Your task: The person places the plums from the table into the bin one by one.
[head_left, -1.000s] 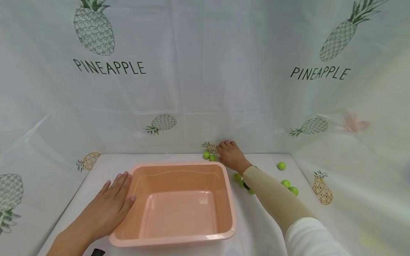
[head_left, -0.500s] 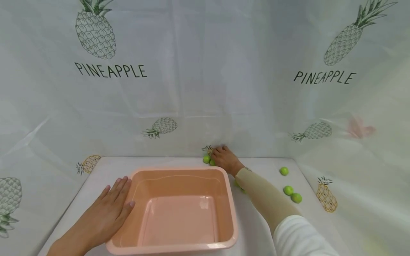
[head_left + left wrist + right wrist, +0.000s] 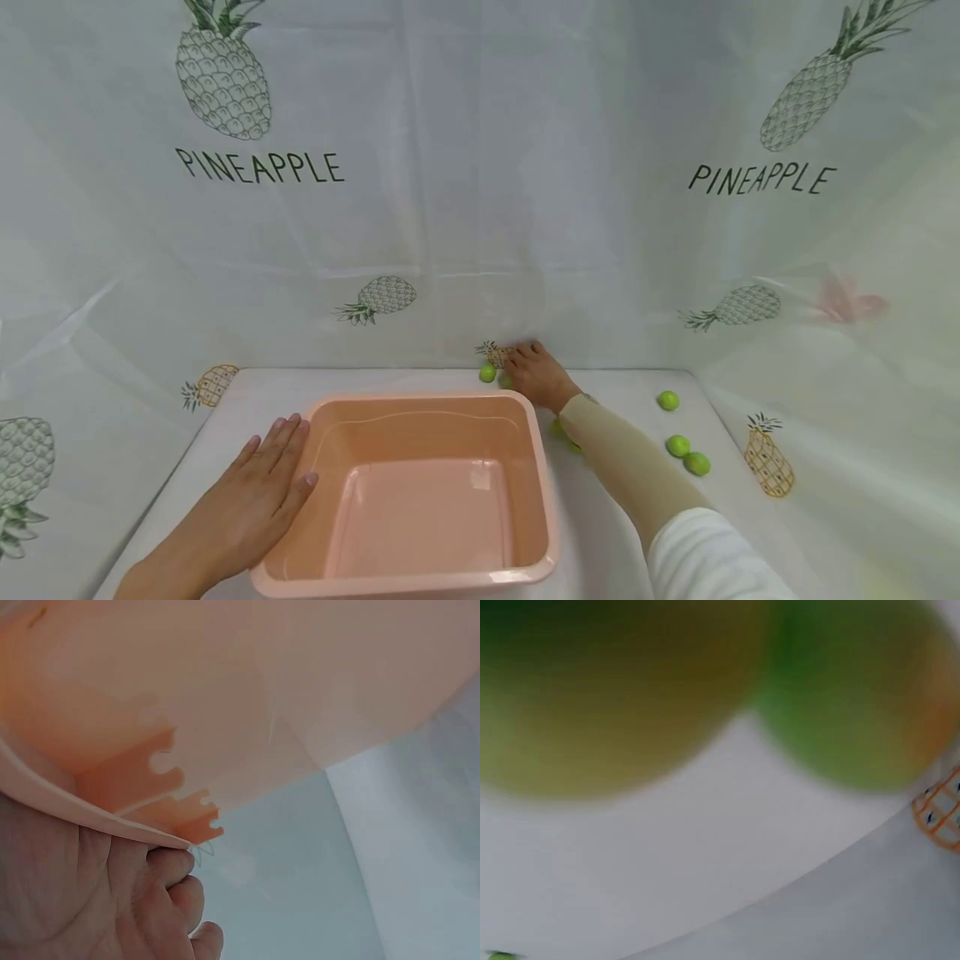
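A peach plastic basin (image 3: 420,521) stands on the white table in the head view. My left hand (image 3: 251,496) rests on its left rim with straight fingers; in the left wrist view the palm and fingers (image 3: 187,896) lie against the rim. At the table's back edge, my right hand (image 3: 538,377) is beside a green lime (image 3: 487,372) and partly covers another lime (image 3: 506,381). Its fingertips are hidden, so a grip does not show. Two blurred limes, one large (image 3: 592,697) and one greener (image 3: 847,697), fill the upper right wrist view.
More limes (image 3: 558,429) lie partly under the right forearm. On the right of the table are a single lime (image 3: 667,401) and a pair of limes (image 3: 678,446). A pineapple-print sheet (image 3: 480,208) hangs behind the table (image 3: 300,379).
My right hand has moved slightly left over the back limes, then a touch back right. The view has shifted slightly. My left hand stays on the basin's rim.
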Demonstrator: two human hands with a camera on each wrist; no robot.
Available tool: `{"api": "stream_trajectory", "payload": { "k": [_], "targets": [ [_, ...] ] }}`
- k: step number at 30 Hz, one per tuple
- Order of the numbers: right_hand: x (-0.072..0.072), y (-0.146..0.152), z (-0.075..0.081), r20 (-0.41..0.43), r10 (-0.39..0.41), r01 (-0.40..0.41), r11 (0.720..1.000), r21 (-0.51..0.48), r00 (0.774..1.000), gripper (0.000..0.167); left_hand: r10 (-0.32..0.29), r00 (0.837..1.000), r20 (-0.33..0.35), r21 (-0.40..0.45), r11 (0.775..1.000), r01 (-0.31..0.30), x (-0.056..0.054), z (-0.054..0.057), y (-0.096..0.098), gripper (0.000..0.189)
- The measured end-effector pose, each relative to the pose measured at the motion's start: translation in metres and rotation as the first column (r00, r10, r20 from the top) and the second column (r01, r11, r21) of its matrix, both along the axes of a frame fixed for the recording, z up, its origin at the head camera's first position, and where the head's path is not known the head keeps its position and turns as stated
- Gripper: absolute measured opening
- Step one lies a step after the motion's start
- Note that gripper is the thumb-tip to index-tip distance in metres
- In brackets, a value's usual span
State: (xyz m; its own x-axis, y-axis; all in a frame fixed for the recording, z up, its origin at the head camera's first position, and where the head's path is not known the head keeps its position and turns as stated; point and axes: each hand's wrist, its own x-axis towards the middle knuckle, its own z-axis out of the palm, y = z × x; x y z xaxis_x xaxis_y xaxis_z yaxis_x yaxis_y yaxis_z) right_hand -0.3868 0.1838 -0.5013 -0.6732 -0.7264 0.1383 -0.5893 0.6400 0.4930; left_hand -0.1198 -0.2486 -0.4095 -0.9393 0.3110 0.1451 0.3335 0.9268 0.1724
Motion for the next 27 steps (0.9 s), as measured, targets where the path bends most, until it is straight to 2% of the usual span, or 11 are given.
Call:
{"api": "stream_trajectory", "payload": {
  "k": [7, 13, 21, 27],
  "targets": [
    [0.003, 0.025, 0.01, -0.151, -0.015, 0.01, 0.999, -0.034, 0.988, 0.015, -0.001, 1.0, 0.001, -0.006, 1.0, 0.001, 0.0, 0.001, -0.003, 0.071],
    [0.005, 0.044, 0.018, -0.217, -0.028, 0.008, 0.995, -0.096, 0.976, 0.032, -0.002, 1.0, 0.025, 0.005, 1.0, 0.001, 0.001, 0.003, -0.004, 0.072],
    [0.015, 0.063, 0.032, -0.205, -0.059, 0.031, 0.99, -0.135, 0.977, 0.036, -0.012, 0.999, 0.049, 0.029, 1.0, 0.01, -0.002, 0.003, -0.004, 0.073],
    [0.025, 0.076, 0.041, -0.196, -0.071, 0.042, 0.988, -0.15, 0.978, 0.037, -0.044, 0.998, 0.054, 0.08, 0.996, 0.04, -0.012, 0.006, -0.003, 0.074]
  ]
}}
